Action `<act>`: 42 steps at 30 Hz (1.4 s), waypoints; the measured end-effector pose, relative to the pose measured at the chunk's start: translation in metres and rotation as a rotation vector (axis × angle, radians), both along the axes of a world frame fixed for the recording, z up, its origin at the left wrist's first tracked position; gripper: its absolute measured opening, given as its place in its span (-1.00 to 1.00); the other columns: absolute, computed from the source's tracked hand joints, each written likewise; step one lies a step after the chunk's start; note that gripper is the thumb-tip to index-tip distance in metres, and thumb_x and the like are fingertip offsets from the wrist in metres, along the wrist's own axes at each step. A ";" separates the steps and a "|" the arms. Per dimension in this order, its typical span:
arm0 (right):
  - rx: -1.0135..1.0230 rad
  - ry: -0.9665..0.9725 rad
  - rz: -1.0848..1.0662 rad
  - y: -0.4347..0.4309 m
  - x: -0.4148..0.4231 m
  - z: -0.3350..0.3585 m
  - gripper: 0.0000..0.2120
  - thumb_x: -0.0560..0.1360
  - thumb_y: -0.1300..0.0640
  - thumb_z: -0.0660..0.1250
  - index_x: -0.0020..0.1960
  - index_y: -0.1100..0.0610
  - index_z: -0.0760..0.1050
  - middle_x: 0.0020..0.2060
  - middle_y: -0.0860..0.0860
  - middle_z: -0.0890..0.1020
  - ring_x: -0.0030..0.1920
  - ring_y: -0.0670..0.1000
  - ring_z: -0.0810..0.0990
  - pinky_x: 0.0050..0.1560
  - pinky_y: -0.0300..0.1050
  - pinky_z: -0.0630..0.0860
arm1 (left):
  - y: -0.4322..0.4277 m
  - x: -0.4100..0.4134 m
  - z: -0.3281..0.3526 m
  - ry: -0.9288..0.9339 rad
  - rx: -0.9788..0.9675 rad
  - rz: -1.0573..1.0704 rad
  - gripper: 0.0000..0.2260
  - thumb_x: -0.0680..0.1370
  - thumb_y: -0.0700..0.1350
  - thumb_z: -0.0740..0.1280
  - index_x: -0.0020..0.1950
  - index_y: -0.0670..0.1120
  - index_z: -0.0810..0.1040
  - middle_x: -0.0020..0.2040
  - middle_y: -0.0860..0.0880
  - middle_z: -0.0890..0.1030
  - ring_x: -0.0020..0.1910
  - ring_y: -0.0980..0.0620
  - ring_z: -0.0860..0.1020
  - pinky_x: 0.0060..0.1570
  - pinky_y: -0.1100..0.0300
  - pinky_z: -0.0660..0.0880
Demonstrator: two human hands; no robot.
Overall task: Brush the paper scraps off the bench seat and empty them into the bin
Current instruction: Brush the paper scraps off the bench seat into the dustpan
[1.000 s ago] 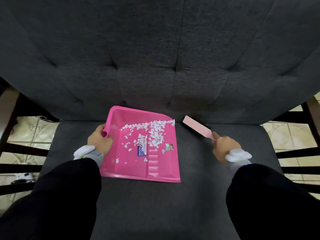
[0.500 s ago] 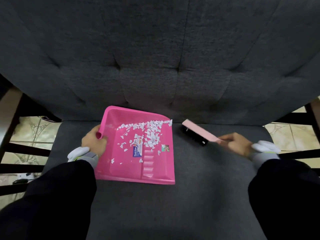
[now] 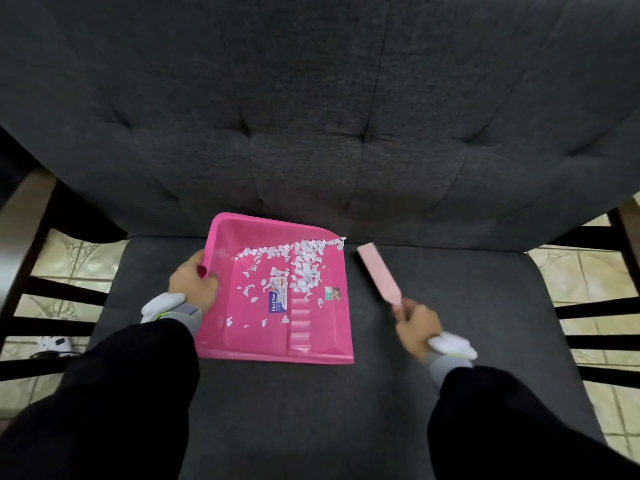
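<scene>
A bright pink plastic dustpan (image 3: 313, 344) lies flat on the dark grey fabric bench seat (image 3: 277, 417), left of the seat's middle, with its far edge close to the tufted grey backrest (image 3: 311, 133). The small white torn paper scraps (image 3: 304, 263) lie inside the pan. Most are bunched in a band along its far right part, and a few loose bits are scattered toward the near left. A blue and white printed label (image 3: 278, 299) sits on the pan floor among them.

The left hand (image 3: 194, 287) reaches in from the near left and grips the pan's left wall. Its thumb is hooked over the rim and its fingers are curled around the outside. The wrist is bent slightly inward, and a white band and a grey cuff show above the black left sleeve (image 3: 121, 393).

The right hand (image 3: 417, 323) is closed around the near end of a pale pink flat-backed hand brush (image 3: 379, 273), pinching its narrow handle. The brush points away and to the left, so its far tip is just beside the pan's far right corner without touching it. Its back faces up and the bristles are hidden, so contact with the seat cannot be judged. The black right sleeve (image 3: 519, 427) comes in from the near right.

Pale patterned floor tiles (image 3: 588, 271) show past both sides of the seat.
</scene>
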State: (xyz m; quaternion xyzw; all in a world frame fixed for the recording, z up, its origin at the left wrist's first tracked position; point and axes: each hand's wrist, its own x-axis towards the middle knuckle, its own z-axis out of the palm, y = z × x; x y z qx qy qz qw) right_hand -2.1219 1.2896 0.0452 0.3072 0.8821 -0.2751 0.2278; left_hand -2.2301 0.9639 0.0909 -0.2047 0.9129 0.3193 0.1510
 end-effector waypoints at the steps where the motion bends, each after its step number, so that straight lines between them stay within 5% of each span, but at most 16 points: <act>1: -0.057 0.010 0.005 -0.010 0.006 -0.001 -0.74 0.57 0.11 0.20 0.20 0.07 0.55 0.01 0.18 0.67 0.09 0.19 0.60 0.03 -0.08 0.47 | -0.001 0.002 0.001 -0.003 0.003 -0.002 -0.67 0.51 -0.27 0.23 0.25 -0.10 0.50 0.00 -0.21 0.62 0.00 -0.23 0.56 0.01 0.05 0.45; 9: -0.015 0.102 -0.032 -0.009 0.009 0.011 -0.75 0.58 0.07 0.20 0.16 0.09 0.56 -0.03 0.20 0.67 0.06 0.22 0.60 0.00 -0.04 0.47 | -0.025 0.023 0.014 -0.031 -0.045 -0.045 -0.60 0.48 -0.31 0.25 0.30 -0.10 0.48 0.03 -0.22 0.62 0.06 -0.23 0.55 0.04 0.08 0.42; 19: 0.364 -0.137 0.538 -0.008 -0.082 0.032 -0.73 0.61 0.09 0.04 0.27 0.05 0.35 0.07 0.12 0.58 0.07 0.19 0.58 -0.12 -0.04 0.41 | -0.043 0.032 0.010 0.035 -0.100 0.062 -0.63 0.44 -0.30 0.26 0.23 -0.08 0.53 -0.17 -0.15 0.60 -0.19 -0.08 0.46 -0.13 0.18 0.32; 24: 0.385 -0.176 0.577 -0.015 -0.097 0.022 -0.73 0.55 0.13 0.12 0.23 0.02 0.42 0.10 0.05 0.58 0.09 0.14 0.58 -0.10 -0.08 0.41 | -0.048 0.026 0.008 0.072 -0.122 0.105 -0.61 0.43 -0.30 0.28 0.24 -0.10 0.52 -0.09 -0.21 0.64 -0.06 -0.21 0.56 -0.09 0.14 0.37; 28: 0.153 -0.212 0.438 0.007 -0.102 0.022 -0.76 0.51 -0.04 0.19 0.08 -0.09 0.58 -0.10 0.02 0.63 -0.02 0.10 0.63 -0.04 -0.13 0.49 | -0.055 0.023 0.009 0.071 -0.121 0.123 -0.65 0.45 -0.28 0.28 0.22 -0.09 0.54 -0.08 -0.19 0.63 -0.14 -0.12 0.52 -0.06 0.14 0.38; 32: -0.051 -0.209 0.278 0.049 -0.088 0.053 -0.79 0.56 -0.01 0.26 0.09 0.02 0.61 -0.62 -0.12 0.48 -0.63 -0.18 0.40 -0.61 -0.35 0.28 | -0.060 0.024 0.007 0.075 -0.099 0.131 -0.65 0.46 -0.27 0.30 0.23 -0.08 0.53 -0.06 -0.17 0.63 -0.13 -0.11 0.51 -0.07 0.17 0.35; 33: -0.057 -0.198 0.260 0.056 -0.081 0.059 -0.78 0.57 0.00 0.25 0.11 0.04 0.60 -0.64 -0.16 0.49 -0.64 -0.20 0.41 -0.65 -0.43 0.23 | -0.060 0.024 0.007 0.085 -0.092 0.142 -0.65 0.45 -0.27 0.31 0.24 -0.08 0.53 -0.05 -0.18 0.63 -0.09 -0.14 0.54 -0.07 0.18 0.34; 35: -0.025 -0.151 0.244 0.065 -0.069 0.062 -0.73 0.56 -0.02 0.24 0.18 0.02 0.58 -0.29 -0.12 0.67 -0.34 -0.18 0.60 -0.44 -0.46 0.37 | -0.060 0.024 0.006 0.087 -0.051 0.163 -0.64 0.46 -0.26 0.32 0.25 -0.07 0.53 -0.04 -0.15 0.62 -0.03 -0.16 0.55 -0.03 0.15 0.36; 37: 0.084 -0.131 0.218 0.069 -0.060 0.053 -0.72 0.57 -0.03 0.23 0.22 0.00 0.55 0.05 0.09 0.65 0.02 0.11 0.62 -0.11 -0.23 0.44 | -0.060 0.023 0.006 0.034 0.011 0.160 -0.63 0.48 -0.26 0.29 0.28 -0.05 0.50 0.02 -0.14 0.60 0.03 -0.16 0.54 0.06 0.10 0.39; 42: 0.221 -0.121 0.117 0.023 -0.028 0.022 -0.73 0.57 0.09 0.18 0.20 0.08 0.54 0.08 0.21 0.63 0.10 0.24 0.59 0.03 -0.04 0.48 | -0.058 0.019 0.006 0.019 0.073 0.141 -0.61 0.50 -0.27 0.26 0.31 -0.05 0.46 0.13 -0.15 0.59 0.03 -0.10 0.52 0.02 0.16 0.35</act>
